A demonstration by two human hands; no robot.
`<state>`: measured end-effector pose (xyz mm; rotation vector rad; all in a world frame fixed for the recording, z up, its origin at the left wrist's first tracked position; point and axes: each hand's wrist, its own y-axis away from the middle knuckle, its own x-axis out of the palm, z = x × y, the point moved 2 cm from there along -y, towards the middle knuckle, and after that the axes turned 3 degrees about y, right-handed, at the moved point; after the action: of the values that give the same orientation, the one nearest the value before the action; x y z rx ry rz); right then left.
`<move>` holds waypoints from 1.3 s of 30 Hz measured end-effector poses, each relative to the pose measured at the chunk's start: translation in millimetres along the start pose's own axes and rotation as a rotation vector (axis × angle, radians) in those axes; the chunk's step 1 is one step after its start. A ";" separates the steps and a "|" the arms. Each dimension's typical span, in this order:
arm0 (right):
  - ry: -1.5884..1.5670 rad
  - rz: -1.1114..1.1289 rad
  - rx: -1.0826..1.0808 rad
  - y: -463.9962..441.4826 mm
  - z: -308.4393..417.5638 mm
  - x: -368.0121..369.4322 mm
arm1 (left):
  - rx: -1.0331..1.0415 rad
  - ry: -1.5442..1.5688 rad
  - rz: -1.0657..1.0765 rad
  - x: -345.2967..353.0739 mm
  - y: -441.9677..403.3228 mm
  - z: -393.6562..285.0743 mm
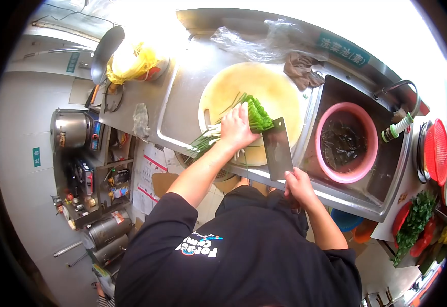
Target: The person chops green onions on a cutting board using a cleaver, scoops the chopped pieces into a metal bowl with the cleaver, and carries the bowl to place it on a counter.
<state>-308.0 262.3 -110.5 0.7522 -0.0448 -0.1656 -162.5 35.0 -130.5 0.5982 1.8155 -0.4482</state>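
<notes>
Greens (258, 115) are pressed to the board (277, 84) by the left hand (237, 128); the cleaver (278, 151), gripped in the right hand (299, 187), is held just beside their right end.

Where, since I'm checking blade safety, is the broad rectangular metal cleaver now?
In the head view, right of centre: the right hand holds the cleaver, its blade between the bunched green vegetables and the round pink plastic basin.

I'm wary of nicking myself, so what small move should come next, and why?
I'd probably draw the left hand back slightly: it looks very close to the cleaver in the right hand while holding the greens on the round board.
</notes>
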 end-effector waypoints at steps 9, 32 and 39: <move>0.021 -0.016 0.023 -0.2 -3.0 -11.8 | -0.266 0.078 0.230 -9.1 -27.0 13.4; 0.044 -0.127 -0.053 5.2 -19.1 -38.1 | -0.162 0.220 0.237 -6.1 -39.1 38.9; 0.075 -0.144 -0.043 2.6 -20.5 -27.6 | -0.086 0.168 0.136 -8.8 -13.1 4.8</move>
<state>-332.8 282.5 -123.1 0.7178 0.0841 -0.2749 -164.5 20.2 -123.5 0.7120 1.9281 -0.2327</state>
